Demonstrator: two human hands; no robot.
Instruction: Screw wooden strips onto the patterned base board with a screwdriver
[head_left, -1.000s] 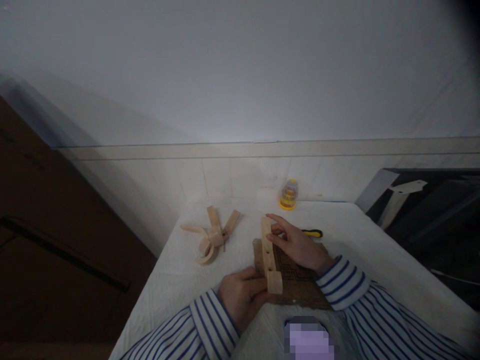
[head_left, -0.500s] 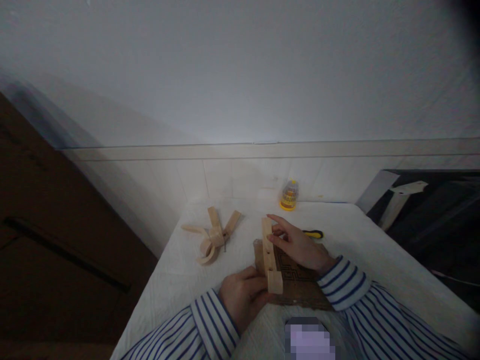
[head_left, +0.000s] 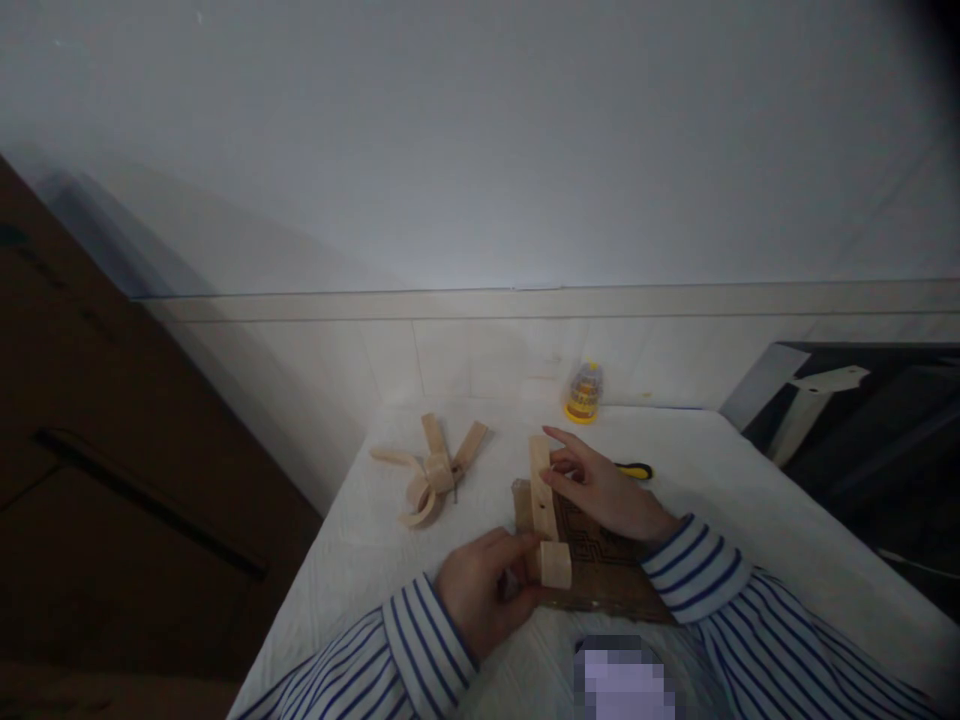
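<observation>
A pale wooden strip [head_left: 541,490] with a dark hole lies over a brown carved board [head_left: 600,580]. At its near end sits a squarish wooden piece [head_left: 556,565]. My left hand [head_left: 487,590] is closed on this near end, thumb and forefinger at the squarish piece. My right hand [head_left: 604,490] grips the strip's far half from the right, forefinger stretched past its edge. Left of the board lie loose wooden parts [head_left: 438,472], some straight and some curved, with a thin screw-like piece beside them.
A clear container with a yellow base [head_left: 583,395] stands at the table's back edge by the wall. A black and yellow handle [head_left: 636,470] shows behind my right hand. The white-covered table [head_left: 352,580] has a dark cabinet to its left. A pixelated object [head_left: 626,680] is at the front.
My left forefinger has shifted up over the joint between strip and squarish piece. My right hand keeps its hold. The whole view has shifted slightly.
</observation>
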